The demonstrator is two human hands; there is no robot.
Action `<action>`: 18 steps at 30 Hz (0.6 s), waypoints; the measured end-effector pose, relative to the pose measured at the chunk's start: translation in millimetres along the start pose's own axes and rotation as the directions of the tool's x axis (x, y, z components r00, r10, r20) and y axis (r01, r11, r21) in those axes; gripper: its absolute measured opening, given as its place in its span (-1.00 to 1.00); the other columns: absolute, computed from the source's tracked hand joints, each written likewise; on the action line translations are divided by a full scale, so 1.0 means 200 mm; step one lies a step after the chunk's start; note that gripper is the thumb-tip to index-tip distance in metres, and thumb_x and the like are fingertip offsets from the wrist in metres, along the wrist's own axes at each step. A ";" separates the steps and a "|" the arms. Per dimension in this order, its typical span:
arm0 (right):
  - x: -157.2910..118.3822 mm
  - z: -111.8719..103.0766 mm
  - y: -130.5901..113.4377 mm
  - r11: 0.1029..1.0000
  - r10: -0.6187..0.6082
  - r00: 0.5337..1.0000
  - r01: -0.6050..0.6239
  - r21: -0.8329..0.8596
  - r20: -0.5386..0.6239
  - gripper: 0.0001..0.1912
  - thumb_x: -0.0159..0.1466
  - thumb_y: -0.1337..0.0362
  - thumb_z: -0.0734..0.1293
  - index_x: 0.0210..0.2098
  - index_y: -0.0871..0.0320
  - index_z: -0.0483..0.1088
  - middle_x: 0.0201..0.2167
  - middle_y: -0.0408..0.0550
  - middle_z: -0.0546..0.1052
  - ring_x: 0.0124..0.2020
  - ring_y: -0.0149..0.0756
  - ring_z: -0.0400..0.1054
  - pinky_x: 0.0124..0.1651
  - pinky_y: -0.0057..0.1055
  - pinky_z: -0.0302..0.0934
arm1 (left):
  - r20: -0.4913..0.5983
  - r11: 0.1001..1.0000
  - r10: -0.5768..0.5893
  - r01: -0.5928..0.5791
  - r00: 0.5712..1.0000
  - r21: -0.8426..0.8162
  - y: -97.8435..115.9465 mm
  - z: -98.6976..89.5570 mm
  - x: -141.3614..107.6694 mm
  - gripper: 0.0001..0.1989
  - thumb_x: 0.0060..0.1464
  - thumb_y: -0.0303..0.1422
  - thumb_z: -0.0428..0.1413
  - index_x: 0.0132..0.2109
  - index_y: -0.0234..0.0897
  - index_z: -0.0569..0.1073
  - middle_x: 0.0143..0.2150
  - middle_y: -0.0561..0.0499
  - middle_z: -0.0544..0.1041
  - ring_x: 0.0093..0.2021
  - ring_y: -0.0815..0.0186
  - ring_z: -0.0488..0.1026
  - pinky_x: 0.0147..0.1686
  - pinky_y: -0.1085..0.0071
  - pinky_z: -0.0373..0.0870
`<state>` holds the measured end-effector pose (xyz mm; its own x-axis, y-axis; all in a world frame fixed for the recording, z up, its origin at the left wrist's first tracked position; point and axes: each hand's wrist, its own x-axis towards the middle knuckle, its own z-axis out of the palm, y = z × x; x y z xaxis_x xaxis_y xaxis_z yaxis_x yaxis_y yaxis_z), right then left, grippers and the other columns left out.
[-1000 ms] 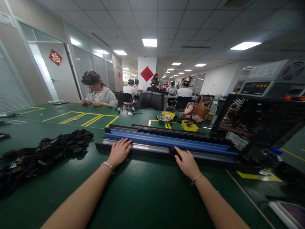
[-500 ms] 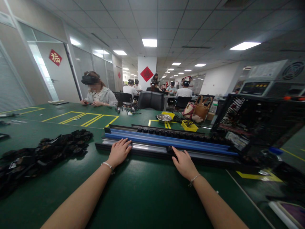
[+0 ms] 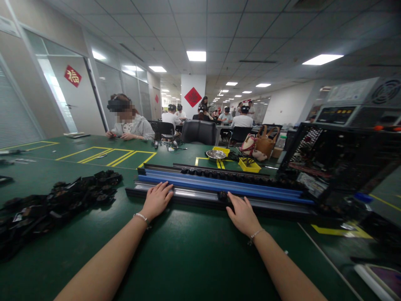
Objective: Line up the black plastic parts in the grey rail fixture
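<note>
A long channel-shaped rail point(image 3: 194, 193), black along its edges with a shiny silver inside, lies across the table in front of me. My left hand point(image 3: 157, 200) rests on its left part, fingers stretched out over the near edge. Midway along the rail sits a small black block-like part point(image 3: 222, 196). Just to the right of that part is my right hand point(image 3: 243, 214), fingers extended, the index fingertip touching or very close to it. Behind the rail runs a long blue strip point(image 3: 219, 182), and behind that a black rail carries a row of small black parts point(image 3: 234, 176).
A pile of black parts point(image 3: 62, 205) covers the table's left side. An open computer case point(image 3: 351, 163) stands at the right. Farther back are a metal dish point(image 3: 215, 154) and a yellow bin point(image 3: 249, 165). A person point(image 3: 128, 121) sits across the table.
My right hand's fingertips have shifted very slightly to the right, away from the small black part. My left hand stays in place on the rail.
</note>
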<state>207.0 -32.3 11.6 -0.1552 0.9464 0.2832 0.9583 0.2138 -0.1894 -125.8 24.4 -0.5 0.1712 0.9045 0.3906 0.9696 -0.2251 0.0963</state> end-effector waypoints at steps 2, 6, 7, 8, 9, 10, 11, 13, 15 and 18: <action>0.00 0.00 0.00 1.000 0.006 1.000 -0.006 -0.013 0.001 -0.49 0.26 0.20 0.07 0.17 0.22 0.18 0.14 0.10 0.32 0.22 -0.20 0.08 0.28 -0.02 -0.25 | 0.005 1.000 -0.002 0.002 1.000 0.003 0.00 0.00 0.00 -0.55 0.21 -0.15 -0.21 0.16 -0.06 0.31 0.24 0.02 0.26 0.24 0.17 0.12 0.15 0.14 0.07; 0.00 -0.01 -0.01 1.000 -0.009 1.000 0.010 -0.020 0.018 -0.53 0.25 0.19 0.08 0.12 0.17 0.25 0.14 0.05 0.33 0.23 -0.18 0.05 0.27 0.02 -0.29 | 0.011 1.000 0.004 -0.005 1.000 0.021 0.00 -0.01 0.00 -0.54 0.22 -0.15 -0.25 0.17 -0.08 0.30 0.25 0.01 0.25 0.25 0.18 0.12 0.15 0.14 0.07; 0.00 -0.01 -0.01 1.000 -0.011 1.000 0.012 -0.022 0.019 -0.52 0.25 0.18 0.09 0.12 0.16 0.24 0.14 0.05 0.33 0.24 -0.18 0.04 0.27 0.03 -0.29 | 0.010 1.000 0.007 -0.007 1.000 0.024 0.00 -0.01 0.00 -0.54 0.23 -0.15 -0.25 0.17 -0.09 0.30 0.25 0.01 0.25 0.25 0.17 0.12 0.14 0.13 0.07; 0.00 -0.01 -0.01 1.000 -0.014 1.000 0.014 -0.023 0.021 -0.52 0.25 0.18 0.10 0.13 0.16 0.24 0.14 0.05 0.33 0.24 -0.18 0.04 0.27 0.04 -0.29 | 0.009 1.000 0.008 -0.009 1.000 0.025 0.01 -0.01 0.00 -0.54 0.23 -0.15 -0.25 0.17 -0.09 0.30 0.25 0.01 0.25 0.25 0.17 0.12 0.14 0.13 0.08; 0.00 -0.01 -0.02 1.000 -0.016 1.000 0.016 -0.023 0.026 -0.51 0.25 0.18 0.10 0.13 0.16 0.23 0.15 0.05 0.32 0.24 -0.17 0.03 0.27 0.04 -0.29 | 0.006 1.000 0.008 -0.008 1.000 0.025 0.01 -0.01 0.00 -0.54 0.23 -0.15 -0.25 0.17 -0.09 0.30 0.25 0.01 0.25 0.24 0.17 0.12 0.14 0.13 0.08; 0.00 -0.01 -0.02 1.000 -0.017 0.999 0.018 -0.024 0.031 -0.51 0.25 0.17 0.10 0.14 0.16 0.22 0.15 0.05 0.32 0.24 -0.17 0.02 0.27 0.05 -0.30 | 0.005 1.000 0.008 -0.008 1.000 0.024 0.01 -0.01 -0.01 -0.54 0.23 -0.15 -0.25 0.17 -0.08 0.30 0.25 0.01 0.26 0.24 0.17 0.12 0.14 0.13 0.08; 0.00 -0.01 -0.03 0.999 -0.018 0.999 0.018 -0.026 0.037 -0.50 0.24 0.17 0.10 0.15 0.16 0.21 0.16 0.05 0.31 0.25 -0.17 0.01 0.27 0.05 -0.31 | 0.004 1.000 0.007 -0.007 1.000 0.024 0.01 -0.01 0.00 -0.54 0.23 -0.15 -0.24 0.17 -0.08 0.30 0.24 0.01 0.26 0.24 0.17 0.13 0.14 0.13 0.08; -0.01 0.00 -0.04 0.999 -0.021 0.999 0.023 -0.031 0.047 -0.48 0.24 0.16 0.11 0.16 0.16 0.19 0.17 0.05 0.29 0.26 -0.16 -0.01 0.27 0.05 -0.33 | 0.002 1.000 0.004 -0.004 1.000 0.023 0.01 0.00 0.00 -0.55 0.22 -0.15 -0.24 0.17 -0.07 0.30 0.24 0.01 0.26 0.24 0.17 0.13 0.14 0.13 0.08; -0.01 0.00 -0.05 0.999 -0.027 0.998 0.030 -0.039 0.053 -0.47 0.23 0.15 0.12 0.18 0.16 0.17 0.18 0.06 0.27 0.26 -0.16 -0.03 0.27 0.05 -0.34 | 0.000 1.000 0.003 -0.003 1.000 0.021 0.01 0.00 0.00 -0.55 0.22 -0.16 -0.22 0.16 -0.07 0.30 0.24 0.01 0.26 0.24 0.17 0.13 0.14 0.13 0.08; -0.01 0.01 -0.07 0.998 -0.031 0.998 0.034 -0.051 0.058 -0.44 0.22 0.15 0.13 0.19 0.17 0.14 0.20 0.05 0.25 0.27 -0.16 -0.04 0.28 0.04 -0.35 | -0.001 1.000 0.004 -0.004 1.000 0.018 0.01 0.00 0.00 -0.55 0.22 -0.16 -0.22 0.16 -0.08 0.31 0.25 0.01 0.26 0.25 0.17 0.13 0.14 0.13 0.09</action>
<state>193.1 -36.6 11.5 -0.1985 0.9518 0.2337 0.9636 0.2332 -0.1311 -124.6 23.2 0.0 0.1750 0.9034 0.3916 0.9718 -0.2222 0.0784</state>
